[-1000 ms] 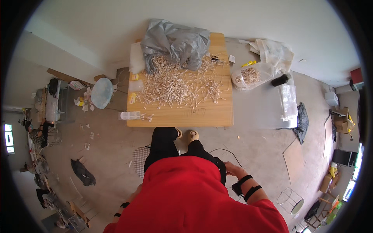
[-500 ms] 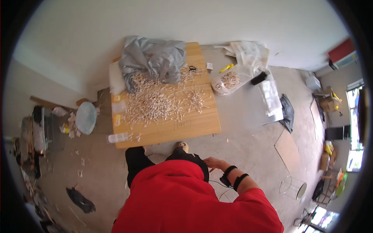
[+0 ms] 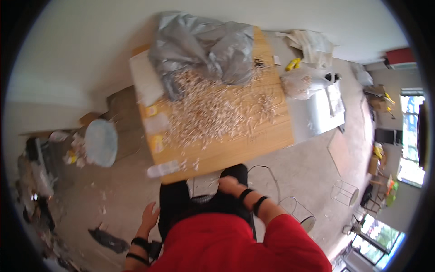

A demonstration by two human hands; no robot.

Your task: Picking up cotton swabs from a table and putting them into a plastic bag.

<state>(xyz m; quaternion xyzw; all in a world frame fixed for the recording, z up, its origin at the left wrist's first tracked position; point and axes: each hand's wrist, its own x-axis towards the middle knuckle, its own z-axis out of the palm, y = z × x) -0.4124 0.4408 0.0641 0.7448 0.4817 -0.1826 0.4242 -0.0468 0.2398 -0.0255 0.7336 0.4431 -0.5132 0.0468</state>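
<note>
While both hands are down by the body and off the bench [image 3: 267, 143], the left hand [image 3: 149, 217] hangs outside the left thigh, fingers loosely parted, nothing visible in it, so reads as released. Right hand [image 3: 230, 185] is over the right thigh, near the bench's front edge; fingers look curled but blurred, can't tell if clenched or gripping anything. Black straps [image 3: 246, 195] on both forearms. Swabs [image 3: 204, 113], white-tipped thin sticks, are heaped loose on the middle of the bench, a smaller scatter to the right of the main pile, a few strays by the front left corner next to a clear pack [image 3: 163, 168] lying flat. Along the left edge: yellow-marked packs [image 3: 156, 143] and, farther back, a flat white slab [image 3: 147, 79], material unclear. Grey plastic sheet or bag [image 3: 204, 50] is crumpled across the rear, partly over the pile. Small black item right of it, too blurred to name. Grey second bench [image 3: 301, 120] adjoins on the right, carrying a clear bag [image 3: 301, 86] with swabs inside, a yellow object [image 3: 293, 64] behind that, and pale sheeting [image 3: 315, 47] at the back. Round pale-blue stool [image 3: 101, 143] on the left, dark crumpled plastic [image 3: 108, 239] on the floor behind the left hand, wire-legged stool [image 3: 308, 222] near the right elbow, another farther right
</note>
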